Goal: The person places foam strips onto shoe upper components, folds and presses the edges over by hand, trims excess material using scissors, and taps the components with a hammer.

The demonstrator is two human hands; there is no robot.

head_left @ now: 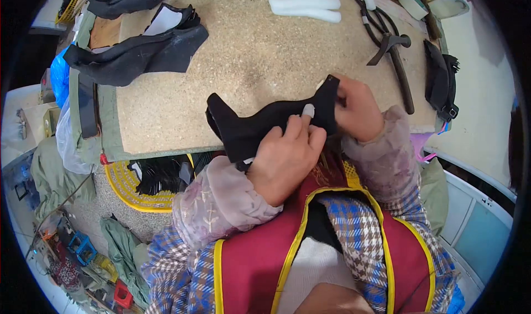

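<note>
A black shoe upper (265,123) lies folded at the front edge of the work board, its two ends flaring upward. My left hand (287,162) rests across its lower middle, fingers bent over the black material. One fingertip of that hand wears a white cover (308,110). At the upper's right end, my right hand (358,108) grips the raised corner, with some of its fingers hidden behind the material. A small pale bit shows beside that corner; what it is I cannot make out.
More black upper pieces (149,51) lie at the left of the board (232,65). White foam-like strips (304,8) lie at the back, and a hammer (395,48) at the right. Black strapped pieces (441,81) sit at the right edge. Below hangs a yellow basket (124,189).
</note>
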